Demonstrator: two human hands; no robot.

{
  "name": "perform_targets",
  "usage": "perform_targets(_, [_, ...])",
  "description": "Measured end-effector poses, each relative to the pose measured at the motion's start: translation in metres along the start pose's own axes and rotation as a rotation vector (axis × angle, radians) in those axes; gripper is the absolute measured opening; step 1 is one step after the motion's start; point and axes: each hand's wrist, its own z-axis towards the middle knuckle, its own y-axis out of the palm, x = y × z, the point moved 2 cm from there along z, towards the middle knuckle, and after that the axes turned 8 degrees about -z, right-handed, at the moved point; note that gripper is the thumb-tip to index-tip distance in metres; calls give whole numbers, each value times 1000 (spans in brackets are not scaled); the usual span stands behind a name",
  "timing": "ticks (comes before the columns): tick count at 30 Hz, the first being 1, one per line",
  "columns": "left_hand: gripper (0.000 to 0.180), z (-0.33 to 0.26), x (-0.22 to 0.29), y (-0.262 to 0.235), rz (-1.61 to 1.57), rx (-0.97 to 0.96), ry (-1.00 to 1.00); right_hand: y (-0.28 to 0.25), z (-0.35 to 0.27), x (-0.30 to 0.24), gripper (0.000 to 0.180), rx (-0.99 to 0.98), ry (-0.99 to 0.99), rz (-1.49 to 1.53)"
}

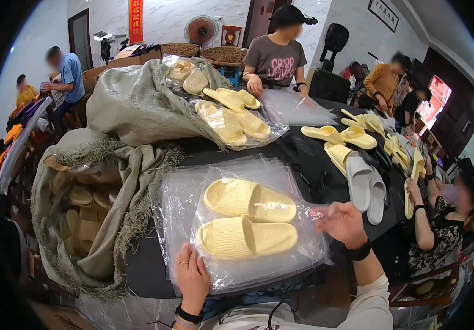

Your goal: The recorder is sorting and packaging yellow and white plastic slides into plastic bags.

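A pair of pale yellow slide slippers [248,237] lies side by side inside a clear plastic bag [273,264], toes to the left. Under it is a stack of flat clear bags [179,192] on the black tabletop. My left hand [193,275] lies with fingers stretched out on the bags' near left edge, beside the lower slipper's toe. At the right end of the filled bag, my right hand [344,224] has its fingers curled and pinched at the bag's open edge; the fingertips are slightly blurred.
An open woven sack [44,220] of yellow slippers stands at the left, another sack [138,99] behind it. Bagged slippers [231,124] lie at the back. Loose yellow slippers [325,133] and grey slippers [358,179] sit at the right. Across the table a person [278,60] handles clear bags.
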Motion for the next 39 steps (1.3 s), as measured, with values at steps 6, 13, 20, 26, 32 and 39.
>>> perform_targets(6, [29,-2,-3,-2,24,93,18,-26,22,45,30,-396,112,-953])
perform_targets(13, [27,-3,0,-5,-65,81,40,10,89,105,49,-505,-243,-1524])
perform_targets(20, [31,-6,-3,-8,-146,116,97,39,133,122,20,-382,-432,-1527])
perform_targets(26, [29,-23,1,-29,-173,192,251,50,133,111,34,-712,-492,-1237])
perform_targets(32, [30,-15,12,-37,-199,-31,425,28,141,156,34,-765,-302,-1350])
perform_targets(39, [71,12,14,-13,-182,-95,105,16,126,160,26,-576,-550,-1244])
